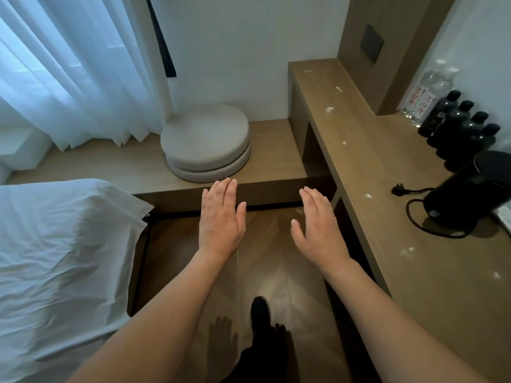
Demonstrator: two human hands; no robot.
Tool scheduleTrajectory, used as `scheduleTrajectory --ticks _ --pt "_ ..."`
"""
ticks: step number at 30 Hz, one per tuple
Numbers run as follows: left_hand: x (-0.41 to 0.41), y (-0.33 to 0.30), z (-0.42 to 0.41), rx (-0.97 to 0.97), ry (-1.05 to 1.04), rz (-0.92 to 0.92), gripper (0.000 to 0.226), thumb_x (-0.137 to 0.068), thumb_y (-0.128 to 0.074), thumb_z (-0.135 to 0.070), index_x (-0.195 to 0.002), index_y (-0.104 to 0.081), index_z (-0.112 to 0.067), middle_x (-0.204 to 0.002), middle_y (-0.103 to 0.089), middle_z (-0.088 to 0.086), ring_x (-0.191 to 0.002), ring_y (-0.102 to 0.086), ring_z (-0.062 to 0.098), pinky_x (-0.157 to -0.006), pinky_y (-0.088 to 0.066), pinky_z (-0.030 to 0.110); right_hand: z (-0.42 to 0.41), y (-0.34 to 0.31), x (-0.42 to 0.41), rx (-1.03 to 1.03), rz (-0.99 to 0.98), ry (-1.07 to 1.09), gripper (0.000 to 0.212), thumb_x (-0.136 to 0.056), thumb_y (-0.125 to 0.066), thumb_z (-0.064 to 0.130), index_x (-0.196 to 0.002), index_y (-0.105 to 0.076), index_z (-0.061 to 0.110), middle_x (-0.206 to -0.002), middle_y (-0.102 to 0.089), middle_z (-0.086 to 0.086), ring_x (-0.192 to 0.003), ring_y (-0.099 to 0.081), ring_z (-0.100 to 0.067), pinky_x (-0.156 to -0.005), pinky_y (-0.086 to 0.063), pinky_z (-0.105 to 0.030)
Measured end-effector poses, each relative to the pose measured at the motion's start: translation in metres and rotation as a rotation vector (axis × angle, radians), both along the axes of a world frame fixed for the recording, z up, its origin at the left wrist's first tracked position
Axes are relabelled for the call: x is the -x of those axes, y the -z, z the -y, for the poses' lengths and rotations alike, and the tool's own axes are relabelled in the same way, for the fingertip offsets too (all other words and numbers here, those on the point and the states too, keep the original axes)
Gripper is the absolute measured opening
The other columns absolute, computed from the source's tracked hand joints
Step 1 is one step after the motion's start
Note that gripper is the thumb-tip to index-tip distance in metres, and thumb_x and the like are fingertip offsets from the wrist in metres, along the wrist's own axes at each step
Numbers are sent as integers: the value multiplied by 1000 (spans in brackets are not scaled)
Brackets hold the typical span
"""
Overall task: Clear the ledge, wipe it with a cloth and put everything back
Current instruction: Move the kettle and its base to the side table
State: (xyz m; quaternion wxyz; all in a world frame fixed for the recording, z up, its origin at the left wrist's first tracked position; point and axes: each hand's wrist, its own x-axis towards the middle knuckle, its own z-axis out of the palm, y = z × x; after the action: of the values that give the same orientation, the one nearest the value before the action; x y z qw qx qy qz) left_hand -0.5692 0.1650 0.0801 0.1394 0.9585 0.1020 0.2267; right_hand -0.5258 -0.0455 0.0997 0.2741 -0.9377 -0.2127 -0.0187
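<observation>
A long wooden ledge (359,167) runs along the right wall, dotted with white specks. On its far right stand several black bottles (459,125), two clear water bottles (427,92) and a black kettle (470,194) with a loose black cord (414,214). My left hand (221,219) and my right hand (318,228) hover flat, palms down, over the floor in front of a lower wooden platform. Both hands hold nothing. No cloth is in view.
Two round grey cushions (207,142) are stacked on the low wooden platform (262,150) under the window. White curtains (69,70) hang at the left. A bed with a white sheet (60,258) fills the left side. My dark shoe (260,313) stands on the wooden floor.
</observation>
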Motion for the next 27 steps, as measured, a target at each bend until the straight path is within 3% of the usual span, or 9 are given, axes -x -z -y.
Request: scheduleTrajectory --ticks 17,27 --pt "-265 -6 -122 17 32 -1 49 -103 -49 -28 -147 -41 -8 -146 -46 12 -140 -40 29 -122 -25 53 -116 -13 -257 47 -6 12 65 -101 -48 28 -157 -17 16 -164 -18 -1 -152 -8 -13 -122 -2 -29" --pt "-431 10 -183 15 3 -22 51 -101 -45 -30 -145 -45 -5 -144 -48 14 -136 -43 31 -120 -26 54 -174 -1 -432 36 -46 -31 64 -102 -47 28 -157 -19 15 -164 -18 -1 -152 -8 -13 -124 -6 -33"
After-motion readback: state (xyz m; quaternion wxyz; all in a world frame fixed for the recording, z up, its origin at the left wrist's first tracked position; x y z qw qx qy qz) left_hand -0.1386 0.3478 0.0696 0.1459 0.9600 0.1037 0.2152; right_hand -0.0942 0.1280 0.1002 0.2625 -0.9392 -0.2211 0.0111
